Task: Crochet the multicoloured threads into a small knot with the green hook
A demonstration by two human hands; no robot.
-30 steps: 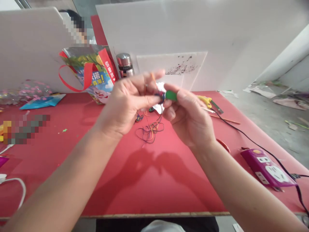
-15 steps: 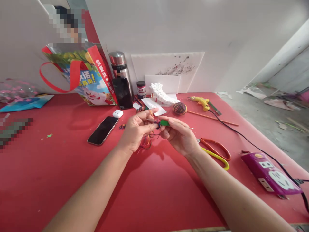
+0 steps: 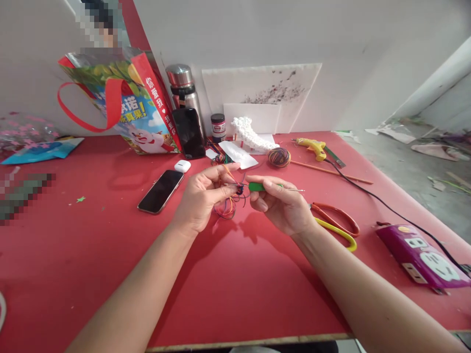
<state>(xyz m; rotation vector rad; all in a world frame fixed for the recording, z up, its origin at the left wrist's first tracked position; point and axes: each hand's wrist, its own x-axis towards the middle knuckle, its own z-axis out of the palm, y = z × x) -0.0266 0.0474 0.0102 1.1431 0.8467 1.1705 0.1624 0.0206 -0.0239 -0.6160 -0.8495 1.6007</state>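
Observation:
Between the fingertips of my left hand (image 3: 200, 198) is a small dark multicoloured piece of yarn work (image 3: 240, 189), with an orange strand running up past the fingers. Loose coloured yarn (image 3: 226, 210) hangs in loops just below it. My right hand (image 3: 281, 203) is closed around a green-handled crochet hook (image 3: 256, 187). Thin metal sticks out from the hook's right end, and its left end points at the yarn work. Whether the hook's tip sits inside a stitch is too small to tell.
Scissors (image 3: 336, 225) lie right of my right hand, before a purple power strip (image 3: 419, 255). Behind are a yarn ball (image 3: 278, 157), a stick (image 3: 331, 171), a yellow glue gun (image 3: 312, 147) and a white beaded piece (image 3: 252, 135). Left lie a phone (image 3: 161, 192) and earbud case (image 3: 182, 166).
My right hand has moved slightly right with the crochet hook, widening the gap between the green handle and the yarn work. My left hand keeps its pinch. The camera view has shifted a little.

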